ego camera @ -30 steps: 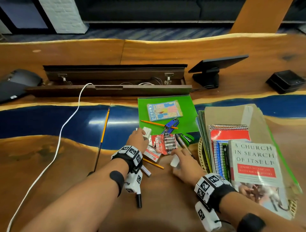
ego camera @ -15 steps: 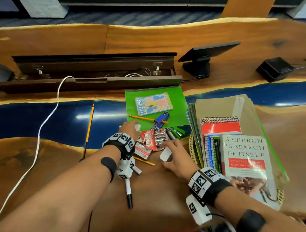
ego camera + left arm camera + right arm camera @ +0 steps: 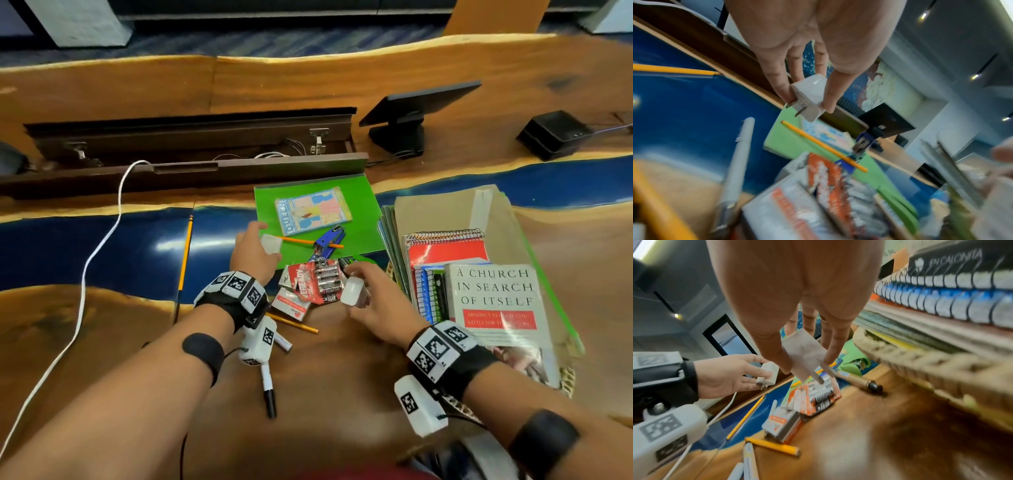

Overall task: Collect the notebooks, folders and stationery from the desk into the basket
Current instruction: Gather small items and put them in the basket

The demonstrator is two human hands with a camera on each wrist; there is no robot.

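Note:
My left hand pinches a white charger plug between fingers and thumb, above the near edge of the green folder. In the left wrist view the plug shows its metal prongs. My right hand pinches a second white plug over the battery pack, just left of the woven basket; the right wrist view shows this plug off the desk. The basket holds a book, spiral notebooks and folders. A small colourful notebook, a blue stapler and a pencil lie on the folder.
Small boxes, a short pencil and a marker lie between my wrists. A long pencil and a white cable run along the left. Behind are an open cable tray, a screen on a stand and a black box.
Both hands have lifted their white plugs off the desk. The left hand moved farther away over the folder's edge; the right hand rose beside the battery pack.

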